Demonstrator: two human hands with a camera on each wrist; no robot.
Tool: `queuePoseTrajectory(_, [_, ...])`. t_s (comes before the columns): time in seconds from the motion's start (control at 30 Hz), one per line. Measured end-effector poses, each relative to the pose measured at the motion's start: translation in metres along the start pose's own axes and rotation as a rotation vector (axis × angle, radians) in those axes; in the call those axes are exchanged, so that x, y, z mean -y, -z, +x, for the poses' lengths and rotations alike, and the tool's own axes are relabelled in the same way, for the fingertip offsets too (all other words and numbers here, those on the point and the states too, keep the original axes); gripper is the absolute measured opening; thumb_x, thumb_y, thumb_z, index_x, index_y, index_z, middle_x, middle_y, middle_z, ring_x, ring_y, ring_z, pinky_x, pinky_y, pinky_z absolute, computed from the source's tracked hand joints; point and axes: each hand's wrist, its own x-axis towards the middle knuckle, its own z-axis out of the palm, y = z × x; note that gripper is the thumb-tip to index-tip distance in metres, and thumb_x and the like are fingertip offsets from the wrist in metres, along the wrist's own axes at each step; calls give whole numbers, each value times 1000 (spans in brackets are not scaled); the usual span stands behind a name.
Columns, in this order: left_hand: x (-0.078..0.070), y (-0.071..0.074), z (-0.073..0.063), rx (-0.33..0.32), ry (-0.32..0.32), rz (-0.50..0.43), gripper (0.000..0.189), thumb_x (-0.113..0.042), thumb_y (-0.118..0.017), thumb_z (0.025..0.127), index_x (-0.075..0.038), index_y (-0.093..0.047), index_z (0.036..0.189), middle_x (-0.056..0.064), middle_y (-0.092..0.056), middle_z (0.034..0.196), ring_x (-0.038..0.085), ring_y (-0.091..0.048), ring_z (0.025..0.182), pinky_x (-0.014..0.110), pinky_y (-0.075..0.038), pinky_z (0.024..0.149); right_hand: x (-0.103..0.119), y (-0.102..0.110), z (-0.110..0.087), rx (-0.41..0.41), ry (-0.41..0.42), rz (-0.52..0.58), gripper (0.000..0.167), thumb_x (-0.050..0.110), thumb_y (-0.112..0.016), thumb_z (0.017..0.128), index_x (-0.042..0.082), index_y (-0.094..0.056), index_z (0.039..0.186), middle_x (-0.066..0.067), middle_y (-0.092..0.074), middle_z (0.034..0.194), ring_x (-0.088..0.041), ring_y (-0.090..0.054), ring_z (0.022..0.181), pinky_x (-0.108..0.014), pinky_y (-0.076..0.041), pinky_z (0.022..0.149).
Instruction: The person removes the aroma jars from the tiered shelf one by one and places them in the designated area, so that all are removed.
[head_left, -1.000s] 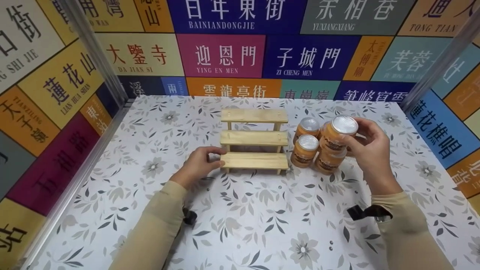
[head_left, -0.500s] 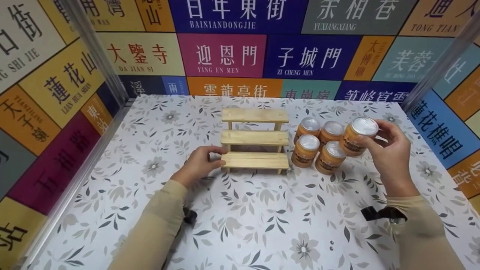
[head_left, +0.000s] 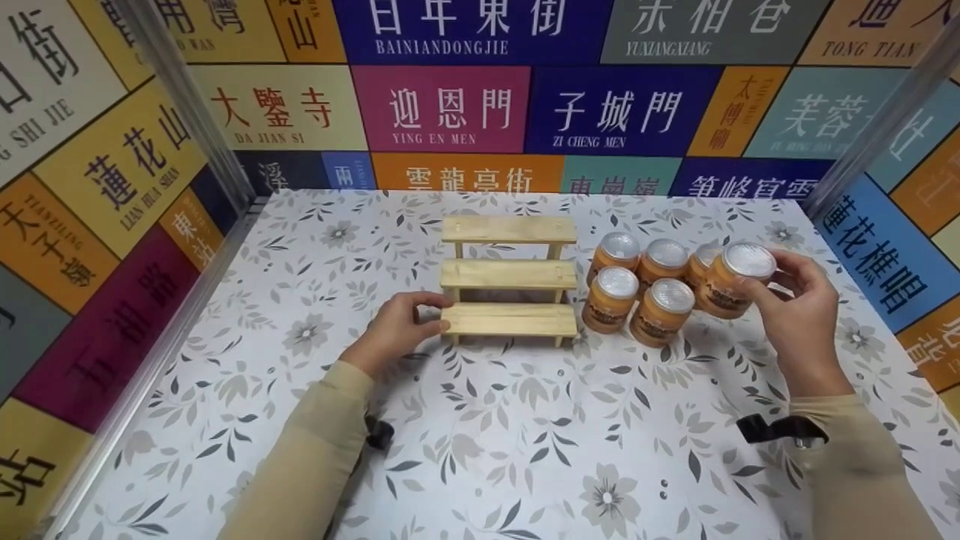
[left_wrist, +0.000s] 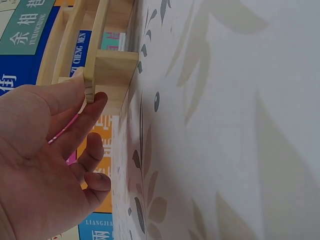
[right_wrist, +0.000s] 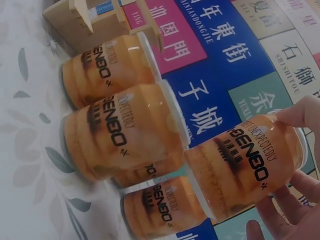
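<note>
A three-step wooden display stand (head_left: 508,276) stands upright on the table. My left hand (head_left: 392,330) pinches the left end of its lowest step, thumb above the board (left_wrist: 91,60) and a finger under it. My right hand (head_left: 804,319) grips an orange can (head_left: 726,289) with a silver lid by its upper part. In the right wrist view the held can (right_wrist: 242,165) is raised and tilted, beside other cans. Matching cans stand right of the stand: a front left can (head_left: 610,300), a front right can (head_left: 661,313) and several behind, one partly hidden by the held can.
The table (head_left: 480,450) has a white cover printed with grey leaves and flowers. Panels with coloured street-name blocks (head_left: 442,109) rise at the back and both sides. Clear corner posts (head_left: 202,112) stand at the back corners.
My right hand has moved right with the can, away from above the front cans, and slightly lower. Cans behind it have come into view. My left hand stays on the stand.
</note>
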Motion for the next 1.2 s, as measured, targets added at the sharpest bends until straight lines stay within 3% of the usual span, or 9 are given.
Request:
queuePoseTrajectory(0.13, [0,0,1,-6,11,4,33,-20,-77,95,-22,-72,127,-2,-71,125,15,-47,69,30,-44,64,-10,3,3,47,-25,-117,46,12,-80,90,19,-61,132,12,-57,127,-3,-54,116,-9,-46,90])
queuePoseTrajectory(0.43, [-1,-1,5,-11,19,6,33,-19,-78,93,-23,-73,126,-3,-71,128,16,-54,79,31,-46,73,-33,11,7,131,-45,-287,55,27,-73,96,16,-52,146,14,-51,135,-9,-49,125,-8,-45,88])
queuePoseTrajectory(0.67, [0,-3,4,-13,0,26,33,-18,-78,94,-22,-73,126,-3,-70,131,16,-57,88,31,-46,81,-46,11,6,171,-67,-353,59,28,-72,96,11,-49,148,-1,-50,144,-17,-49,129,-7,-44,87])
queuePoseTrajectory(0.8, [1,-4,3,-8,-4,26,33,-20,-77,94,-22,-73,127,-2,-71,127,16,-53,79,31,-46,74,-52,11,3,200,-78,-395,61,29,-71,96,7,-48,148,-8,-48,148,-20,-49,129,-8,-47,81])
queuePoseTrajectory(0.93, [2,-4,2,-10,-5,29,32,-22,-77,94,-23,-73,126,-2,-71,125,16,-51,76,32,-45,71,-54,12,5,260,-91,-425,65,31,-69,97,4,-43,150,-13,-46,150,-27,-47,134,-7,-45,82])
queuePoseTrajectory(1.03, [2,-3,2,-16,-8,29,32,-21,-78,94,-23,-73,126,-2,-71,127,17,-53,79,33,-45,75,-51,11,6,322,-78,-443,69,30,-65,99,1,-36,154,-18,-43,153,-34,-43,138,-21,-43,99])
queuePoseTrajectory(1.1, [1,-2,2,-20,-5,38,32,-21,-78,94,-23,-73,126,-3,-71,128,16,-54,82,32,-45,78,-47,9,4,363,-55,-453,74,28,-65,99,-1,-29,158,-24,-40,155,-39,-38,142,-39,-40,112])
queuePoseTrajectory(1.17, [-1,-1,1,-21,-2,64,32,-21,-78,94,-23,-73,126,-3,-71,127,16,-54,81,32,-45,77,-43,6,0,385,-44,-450,81,25,-65,99,-2,-21,160,-29,-34,159,-44,-32,146,-59,-31,117])
queuePoseTrajectory(1.2, [-3,-1,0,-21,-4,87,32,-21,-77,94,-24,-73,126,-3,-71,126,16,-54,81,33,-45,76,-41,4,-3,382,-38,-453,84,25,-65,98,-2,-17,161,-31,-31,161,-46,-29,148,-64,-27,118])
